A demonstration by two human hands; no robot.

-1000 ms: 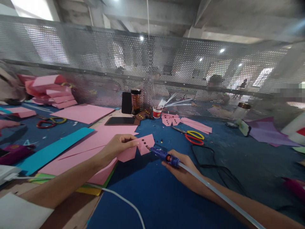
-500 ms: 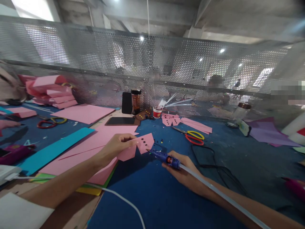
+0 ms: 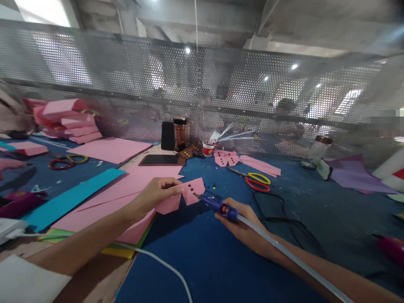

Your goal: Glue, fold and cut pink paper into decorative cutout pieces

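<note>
Gripping a blue plastic glue gun (image 3: 216, 205) in the right hand (image 3: 239, 229) above the blue surface (image 3: 202, 261). Aimed left and away, with its long axis continued toward the lower right by a smooth, translucent glue stick (image 3: 274, 244). Pinching in the left hand (image 3: 159, 191) a flat, notched pink paper (image 3: 189, 198) with small dark squares, tilted up at the nozzle. Reaching forward with both forearms, converging toward the middle.

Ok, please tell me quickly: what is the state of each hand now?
Left hand: closed, pinching the notched pink paper between thumb and fingers.
Right hand: closed, holding the blue glue gun, its tip at the paper.
</note>
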